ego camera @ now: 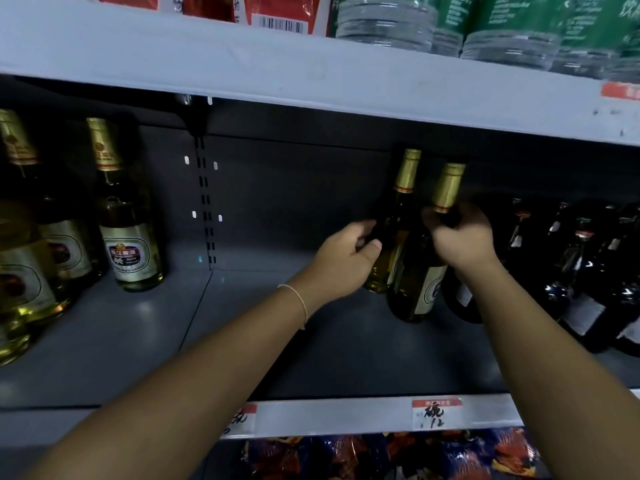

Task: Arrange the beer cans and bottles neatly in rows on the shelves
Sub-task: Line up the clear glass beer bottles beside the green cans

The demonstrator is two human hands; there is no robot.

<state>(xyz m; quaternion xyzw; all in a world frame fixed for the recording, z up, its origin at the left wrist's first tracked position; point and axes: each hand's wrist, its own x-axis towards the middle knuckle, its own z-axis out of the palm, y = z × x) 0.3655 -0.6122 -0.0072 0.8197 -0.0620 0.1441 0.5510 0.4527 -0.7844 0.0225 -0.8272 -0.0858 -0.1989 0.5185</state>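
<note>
**Two gold-foiled bottles held at the right of the middle shelf**

The rear bottle (401, 216) is gripped about its shoulder by the left hand (341, 261), the thumb and fingers curled round the glass. The front bottle (420, 282) is gripped at the base of its foil neck by the right hand (462, 237), the fingers closed round it. Both bottles are stood on the grey shelf (346, 348), the front one tilted slightly and set just beside and ahead of the rear one; whether they touch cannot be told.

Immediately to the right, a cluster of dark bottles (588, 271) is packed close, and little room is left on that side. To the left, a broad stretch of bare shelf is seen between the held pair and the pale labelled bottles (128, 237) grouped at the far left. Bare floor is also left between the front bottle and the shelf's front edge, where a price tag (436, 412) is fixed to the rail.

Overhead, the room is bounded by the upper shelf edge (311, 77), with the gold caps just below it. A slotted upright (206, 202) is seen on the back panel. A thin bracelet (299, 299) is worn on the left wrist
</note>
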